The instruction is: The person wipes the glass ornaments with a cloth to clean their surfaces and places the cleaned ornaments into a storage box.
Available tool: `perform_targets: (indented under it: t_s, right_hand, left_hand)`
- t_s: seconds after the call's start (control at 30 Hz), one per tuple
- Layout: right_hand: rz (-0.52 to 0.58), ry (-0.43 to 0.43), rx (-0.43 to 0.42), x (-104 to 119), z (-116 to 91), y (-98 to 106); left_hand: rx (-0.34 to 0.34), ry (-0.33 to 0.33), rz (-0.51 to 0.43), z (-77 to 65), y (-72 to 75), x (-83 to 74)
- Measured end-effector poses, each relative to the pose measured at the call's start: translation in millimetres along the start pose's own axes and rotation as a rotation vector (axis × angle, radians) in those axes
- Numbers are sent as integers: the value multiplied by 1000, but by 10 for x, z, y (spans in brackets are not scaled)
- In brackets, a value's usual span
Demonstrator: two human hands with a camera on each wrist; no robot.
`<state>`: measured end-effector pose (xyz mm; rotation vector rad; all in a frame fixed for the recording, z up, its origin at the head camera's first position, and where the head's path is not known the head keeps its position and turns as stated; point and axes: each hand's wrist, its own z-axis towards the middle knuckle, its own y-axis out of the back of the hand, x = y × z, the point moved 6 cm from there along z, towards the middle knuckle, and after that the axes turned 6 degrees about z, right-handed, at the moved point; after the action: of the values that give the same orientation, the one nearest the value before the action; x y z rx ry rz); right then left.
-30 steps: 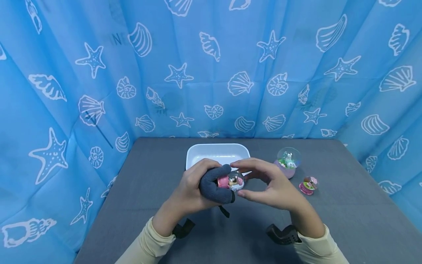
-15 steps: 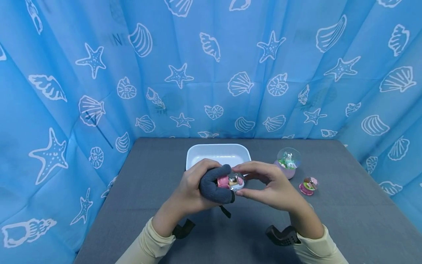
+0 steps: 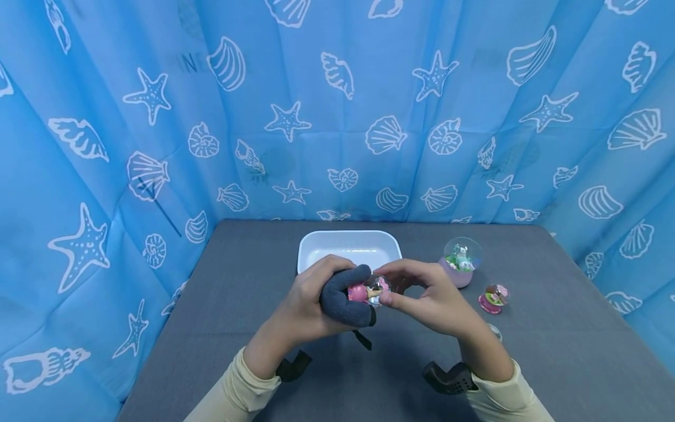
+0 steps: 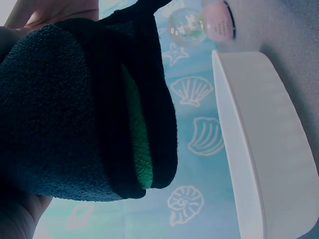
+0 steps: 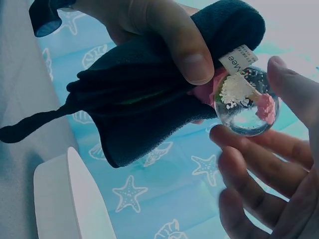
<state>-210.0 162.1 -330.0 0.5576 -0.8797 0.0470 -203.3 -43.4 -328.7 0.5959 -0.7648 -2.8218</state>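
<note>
My left hand [image 3: 311, 296] grips a dark grey fleecy cloth [image 3: 337, 296] wrapped around the pink base of a small snow globe [image 3: 378, 291]. The globe lies on its side, its clear ball pointing right. In the right wrist view a white tag and a loop show on the cloth [image 5: 144, 64], and the snow globe [image 5: 246, 107] has white flakes and a pink shape inside. My right hand [image 3: 429, 296] has its thumb and curled fingers around the ball. The left wrist view shows the cloth [image 4: 55, 114] with a green inner side; the globe is hidden there.
A white tray [image 3: 348, 235] stands behind the hands. To the right are a larger snow globe with a lilac base [image 3: 457, 275] and a small pink-based one [image 3: 490, 300]. A clear rounded thing [image 3: 495, 332] is partly hidden behind my right wrist. A blue shell-print curtain [image 3: 337, 117] hangs behind.
The snow globe has turned about its length, so the figure inside faces differently. My right thumb has moved up over the ball. My left hand has hardly moved.
</note>
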Motion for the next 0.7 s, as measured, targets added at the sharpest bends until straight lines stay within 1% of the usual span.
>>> perform_targets:
  t_s: [0.1, 0.23, 0.37, 0.5, 0.7]
  right_hand:
    - [4, -41, 3, -37, -2, -8]
    - [17, -85, 28, -62, -4, -10]
    - [39, -85, 58, -64, 0, -2]
    - [70, -30, 66, -18, 1, 21]
    - [151, 117, 78, 92, -3, 37]
  left_hand:
    - [2, -2, 2, -5, -9, -1]
    - [4, 0, 13, -4, -12, 1]
    - [0, -1, 27, -9, -1, 2]
    - [-4, -8, 29, -13, 11, 0]
    - [-8, -16, 26, -8, 33, -5]
